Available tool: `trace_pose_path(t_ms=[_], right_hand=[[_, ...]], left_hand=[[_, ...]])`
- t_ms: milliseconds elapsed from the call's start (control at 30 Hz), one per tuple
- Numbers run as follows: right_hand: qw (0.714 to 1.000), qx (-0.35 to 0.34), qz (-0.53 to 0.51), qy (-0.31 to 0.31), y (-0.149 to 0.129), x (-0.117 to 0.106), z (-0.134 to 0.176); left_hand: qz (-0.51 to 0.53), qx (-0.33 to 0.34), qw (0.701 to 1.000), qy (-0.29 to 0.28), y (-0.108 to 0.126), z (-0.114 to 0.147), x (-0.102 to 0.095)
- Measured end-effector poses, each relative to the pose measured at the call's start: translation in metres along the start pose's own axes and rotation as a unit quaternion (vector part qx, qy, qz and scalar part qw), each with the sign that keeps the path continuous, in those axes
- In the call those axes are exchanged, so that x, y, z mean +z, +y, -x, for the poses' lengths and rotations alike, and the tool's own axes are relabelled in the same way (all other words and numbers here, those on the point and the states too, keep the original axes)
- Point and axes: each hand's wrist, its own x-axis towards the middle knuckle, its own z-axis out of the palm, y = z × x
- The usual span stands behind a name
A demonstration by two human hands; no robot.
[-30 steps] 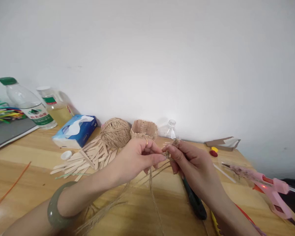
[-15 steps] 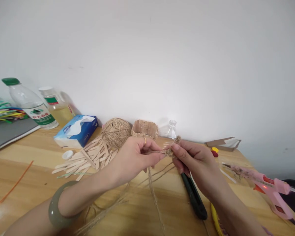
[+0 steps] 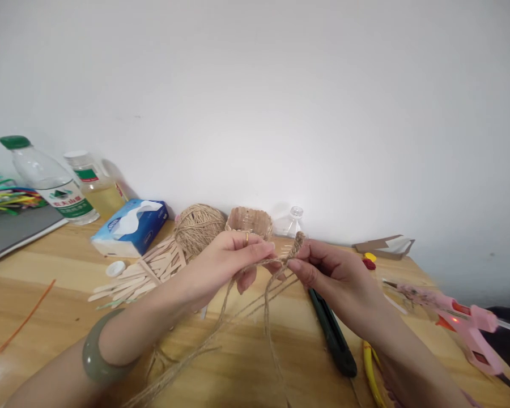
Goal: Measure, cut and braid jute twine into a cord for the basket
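A short braid of jute twine (image 3: pixel 296 245) is pinched between the thumb and fingers of my right hand (image 3: pixel 334 269), its plaited end pointing up. My left hand (image 3: pixel 233 258) grips loose twine strands (image 3: pixel 261 262) just left of the braid, thumb against fingers. From the point between my hands, more strands hang down and trail over the table toward the lower left. Behind my left hand sit a ball of jute twine (image 3: pixel 199 226) and a small basket of wooden sticks (image 3: pixel 250 221).
Wooden craft sticks (image 3: pixel 136 277) lie by a tissue box (image 3: pixel 130 226). A green-capped bottle (image 3: pixel 51 181) and an oil jug (image 3: pixel 96 184) stand at left. A dark utility knife (image 3: pixel 334 334) lies under my right hand. A pink glue gun (image 3: pixel 463 323) with its light on is at right.
My left thumb has shifted up over the strands, and a strand now loops down between my hands. The braid in my right hand stands more upright and shows more clearly.
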Motion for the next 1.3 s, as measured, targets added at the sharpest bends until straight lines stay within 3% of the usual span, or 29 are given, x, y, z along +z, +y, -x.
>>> trace_pose_path(t_ms=[200, 367, 567, 733, 1033, 1300], right_hand=[[1.0, -0.012, -0.002, 0.0, 0.003, 0.003, 0.002], [1.0, -0.024, -0.006, 0.01, 0.003, 0.004, 0.002], [0.999, -0.01, -0.017, 0.027, 0.004, 0.006, 0.0], [0.999, 0.005, -0.039, 0.028, 0.002, 0.007, 0.001], [0.992, 0.058, -0.111, 0.03, -0.002, 0.009, -0.001], [0.982, 0.11, -0.118, -0.099, 0.002, 0.007, -0.003]], left_hand=[[0.085, -0.088, 0.991, -0.052, -0.001, -0.002, -0.003], [0.06, -0.074, 0.993, -0.073, 0.0, -0.002, 0.0], [-0.117, 0.027, 0.993, 0.021, 0.001, 0.002, 0.007], [-0.202, 0.053, 0.974, 0.086, 0.0, 0.006, 0.013], [-0.124, 0.017, 0.991, 0.04, 0.002, 0.001, 0.007], [-0.01, -0.011, 1.0, 0.013, -0.001, -0.002, 0.006]])
